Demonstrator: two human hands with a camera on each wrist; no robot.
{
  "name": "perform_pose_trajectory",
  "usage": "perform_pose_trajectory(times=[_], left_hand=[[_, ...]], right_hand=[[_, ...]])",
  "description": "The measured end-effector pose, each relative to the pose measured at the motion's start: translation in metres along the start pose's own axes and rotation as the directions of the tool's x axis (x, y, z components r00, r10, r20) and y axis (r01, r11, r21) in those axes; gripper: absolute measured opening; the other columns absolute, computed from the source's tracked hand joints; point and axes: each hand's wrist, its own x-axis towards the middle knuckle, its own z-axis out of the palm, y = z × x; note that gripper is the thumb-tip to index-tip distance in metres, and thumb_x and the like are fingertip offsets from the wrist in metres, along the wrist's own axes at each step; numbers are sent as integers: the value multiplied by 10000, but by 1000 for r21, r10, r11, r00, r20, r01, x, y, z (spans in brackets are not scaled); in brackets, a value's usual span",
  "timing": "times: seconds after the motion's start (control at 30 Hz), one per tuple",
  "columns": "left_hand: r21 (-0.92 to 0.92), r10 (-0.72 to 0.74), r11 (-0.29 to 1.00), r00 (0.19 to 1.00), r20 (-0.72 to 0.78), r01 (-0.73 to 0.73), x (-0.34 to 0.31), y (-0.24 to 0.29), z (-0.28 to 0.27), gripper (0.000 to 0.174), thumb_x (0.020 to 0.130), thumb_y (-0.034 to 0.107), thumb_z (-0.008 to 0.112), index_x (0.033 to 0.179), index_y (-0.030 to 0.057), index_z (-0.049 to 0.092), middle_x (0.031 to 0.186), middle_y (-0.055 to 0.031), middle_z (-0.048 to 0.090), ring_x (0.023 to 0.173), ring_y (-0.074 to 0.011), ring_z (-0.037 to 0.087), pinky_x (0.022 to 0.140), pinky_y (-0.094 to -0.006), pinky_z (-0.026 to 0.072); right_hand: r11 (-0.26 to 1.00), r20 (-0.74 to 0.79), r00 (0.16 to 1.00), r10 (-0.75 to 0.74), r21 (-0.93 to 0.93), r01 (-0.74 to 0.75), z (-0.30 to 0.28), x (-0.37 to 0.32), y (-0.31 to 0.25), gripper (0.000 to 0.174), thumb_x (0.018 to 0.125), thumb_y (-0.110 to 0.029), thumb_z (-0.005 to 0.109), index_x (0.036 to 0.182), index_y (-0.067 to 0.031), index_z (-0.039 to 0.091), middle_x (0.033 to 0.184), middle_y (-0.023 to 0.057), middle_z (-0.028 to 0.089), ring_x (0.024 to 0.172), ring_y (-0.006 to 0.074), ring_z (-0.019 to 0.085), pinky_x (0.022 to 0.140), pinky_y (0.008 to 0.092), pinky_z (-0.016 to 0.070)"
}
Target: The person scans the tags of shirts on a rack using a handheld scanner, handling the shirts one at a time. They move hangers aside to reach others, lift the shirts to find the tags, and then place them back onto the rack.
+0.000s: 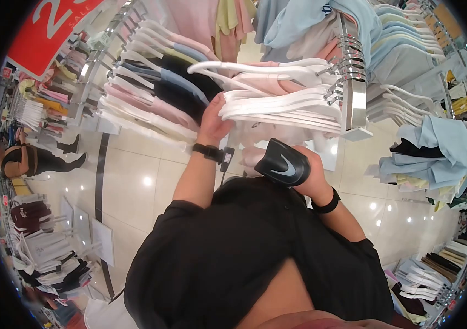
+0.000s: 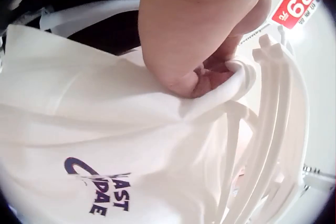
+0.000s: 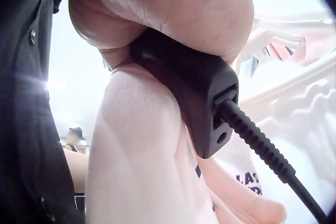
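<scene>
My left hand (image 1: 217, 119) is at the ends of several white hangers (image 1: 285, 104) on the rail. In the left wrist view its curled fingers grip a white T-shirt (image 2: 121, 119) with dark lettering, at the shoulder; part of the fingertips is hidden by cloth. Close to my torso, my right hand (image 1: 315, 174) grips a black corded handheld barcode scanner (image 1: 281, 163). The right wrist view shows the fingers wrapped round its handle and a ribbed cable (image 3: 262, 142) leaving the base. A pale pink garment (image 3: 136, 129) hangs right beside the handle.
Hanging clothes (image 1: 156, 93) fill the rail left of the hangers. A metal rail end (image 1: 355, 118) juts toward me. Another rack with folded-over blue clothes (image 1: 436, 148) stands at right. Tiled floor (image 1: 140, 170) lies below; a person (image 1: 39, 159) stands far left. A red sale sign (image 1: 47, 35) hangs upper left.
</scene>
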Motion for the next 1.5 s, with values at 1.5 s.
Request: perform_pose_trajectory(times=[1.5], left_hand=[[951,-388,307,915,108,18,-77,-177,137,130,1031,155,638,1044,33,682,824,1,633,745,-56,545,679,-254,475]], right_hand=[[956,-363,884,293,95,-277,-74,-133,-14,428,780,-89,819,1174,23,695,1036,136,773,921,215,746,824,314,566]])
